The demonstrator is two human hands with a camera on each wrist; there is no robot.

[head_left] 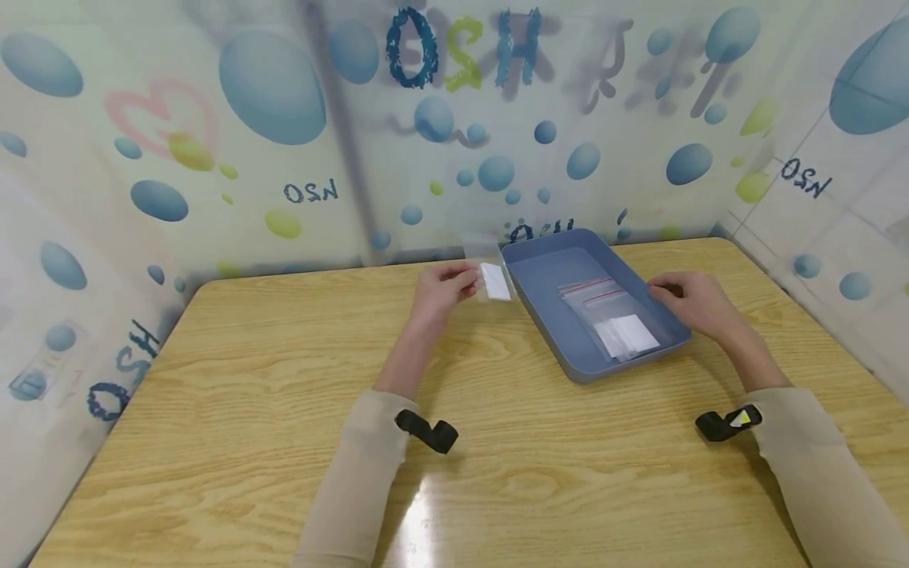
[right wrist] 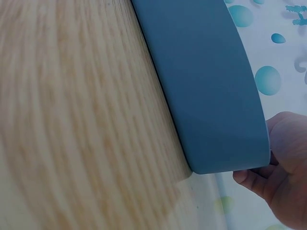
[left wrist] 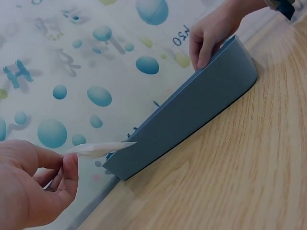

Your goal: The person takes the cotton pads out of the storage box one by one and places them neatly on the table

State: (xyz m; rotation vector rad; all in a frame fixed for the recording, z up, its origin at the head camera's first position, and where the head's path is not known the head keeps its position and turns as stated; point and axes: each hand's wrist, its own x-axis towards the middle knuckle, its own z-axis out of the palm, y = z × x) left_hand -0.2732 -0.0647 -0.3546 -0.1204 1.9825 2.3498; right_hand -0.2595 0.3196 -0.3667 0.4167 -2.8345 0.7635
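My left hand (head_left: 440,296) pinches the edge of a small clear plastic bag (head_left: 495,282) with a white card-like piece inside. It holds the bag up beside the left wall of a blue-grey tray (head_left: 543,331). In the left wrist view the bag (left wrist: 100,149) appears nearly edge-on between thumb and fingers. On the tray's right side, my right hand (head_left: 692,304) grips the rim. Several clear zip bags (head_left: 604,304) with red strips and white pieces lie inside the tray, overlapping near its front end. The right wrist view has the fingers (right wrist: 252,181) at the tray's wall.
The tray stands at a slant on a wood-grain table (head_left: 284,394), close to its back edge. Behind the table rises a pale wall covering (head_left: 284,213) patterned with blue and green spots. Each sleeve cuff carries a black wrist device (head_left: 428,431).
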